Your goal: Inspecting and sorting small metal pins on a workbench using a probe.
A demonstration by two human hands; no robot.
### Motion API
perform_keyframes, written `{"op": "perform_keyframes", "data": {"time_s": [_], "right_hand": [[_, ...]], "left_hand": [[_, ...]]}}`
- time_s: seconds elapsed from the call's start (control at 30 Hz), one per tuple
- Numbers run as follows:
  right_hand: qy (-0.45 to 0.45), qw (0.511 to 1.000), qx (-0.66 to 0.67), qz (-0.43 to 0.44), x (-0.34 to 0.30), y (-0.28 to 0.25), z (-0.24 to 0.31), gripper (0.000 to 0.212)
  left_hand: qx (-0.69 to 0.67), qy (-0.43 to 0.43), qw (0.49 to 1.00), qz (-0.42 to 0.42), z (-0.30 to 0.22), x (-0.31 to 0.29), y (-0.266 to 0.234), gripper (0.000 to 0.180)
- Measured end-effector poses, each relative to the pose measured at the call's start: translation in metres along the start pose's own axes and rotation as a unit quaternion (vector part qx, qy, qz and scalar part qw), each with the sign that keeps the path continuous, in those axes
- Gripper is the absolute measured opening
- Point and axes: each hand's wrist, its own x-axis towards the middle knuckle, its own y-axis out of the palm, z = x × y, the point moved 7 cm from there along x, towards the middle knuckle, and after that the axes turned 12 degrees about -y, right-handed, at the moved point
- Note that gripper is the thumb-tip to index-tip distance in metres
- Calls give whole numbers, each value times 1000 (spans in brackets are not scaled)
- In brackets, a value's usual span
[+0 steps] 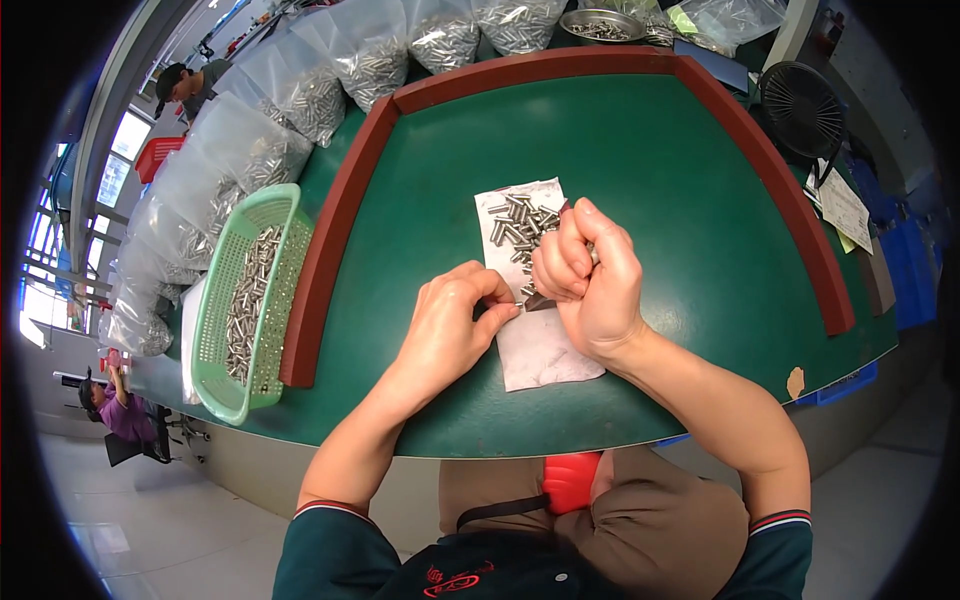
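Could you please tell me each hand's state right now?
Left hand: closed, pinching a small metal pin.
Right hand: closed around a dark tool, mostly hidden.

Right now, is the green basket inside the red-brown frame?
No, the green basket stands outside the red-brown frame, beside its left bar.

Bare hands: n = 2, one left hand [460, 308], one right hand [598, 275]. Small silver cylindrical metal pins [516, 222] beyond and between hands: many, overlapping, not countable. Pale-green perforated plastic basket [270, 372], left of left hand: 1. Straight dark-red bars [343, 240] around hands: 3. Clear plastic bags [352, 45] beyond left hand: at least 6. Round black fan [802, 108], right of right hand: 1.
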Motion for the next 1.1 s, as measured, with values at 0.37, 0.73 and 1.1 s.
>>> {"op": "perform_keyframes", "data": {"time_s": [0.37,0.73,1.1], "right_hand": [[2,1000,-18,-21,1,1,0,42],[-32,993,-111,0,2,16,-5,40],[70,977,182,-89,57,-60,30,38]], "left_hand": [[-8,-7,1000,0,0,0,-1,11],[-30,-16,999,12,2,4,2,11],[-482,-182,832,207,36,13,2,13]]}}
